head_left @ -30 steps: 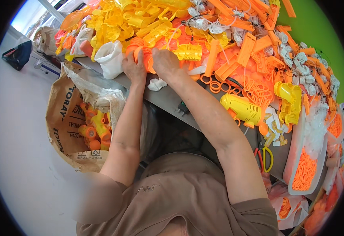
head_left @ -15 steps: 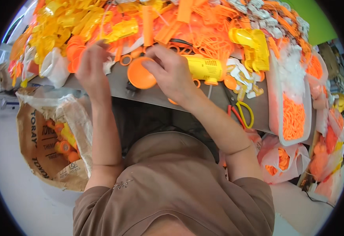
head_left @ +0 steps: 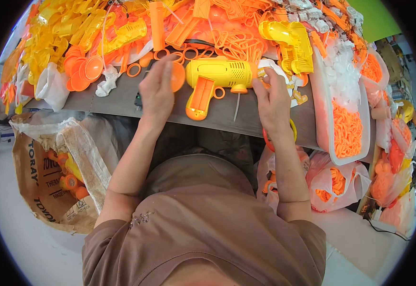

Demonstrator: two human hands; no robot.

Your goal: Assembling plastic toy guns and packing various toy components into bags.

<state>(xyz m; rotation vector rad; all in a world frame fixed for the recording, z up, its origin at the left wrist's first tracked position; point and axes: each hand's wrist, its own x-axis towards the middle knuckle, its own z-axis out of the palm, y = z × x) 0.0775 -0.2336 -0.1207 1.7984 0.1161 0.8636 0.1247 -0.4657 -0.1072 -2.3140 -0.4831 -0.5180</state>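
A yellow toy hair dryer (head_left: 220,74) lies on its side near the table's front edge, its handle pointing toward me and showing an orange hollow inside (head_left: 202,97). At its left end sits an orange cup-shaped nozzle (head_left: 178,77), partly hidden by my left hand (head_left: 158,93). The fingers of that hand are stretched upward along the nozzle, slightly blurred. My right hand (head_left: 273,100) is by the dryer's other end, thumb and fingers apart; whether it presses on the dryer I cannot tell. An orange ring (head_left: 219,93) rests against the handle.
Orange and yellow plastic parts are heaped along the back. Stacked orange cups (head_left: 81,71) stand left; yellow half-shells (head_left: 289,45) lie right. A white bin (head_left: 366,138) holds orange pieces. Scissors with red and yellow handles (head_left: 293,129) are partly behind my right wrist. A sack (head_left: 41,176) stands lower left.
My right hand has left the orange nozzle and moved right to the dryer's far end. My left hand has come rightward to the nozzle, which now sits against the dryer's left end.
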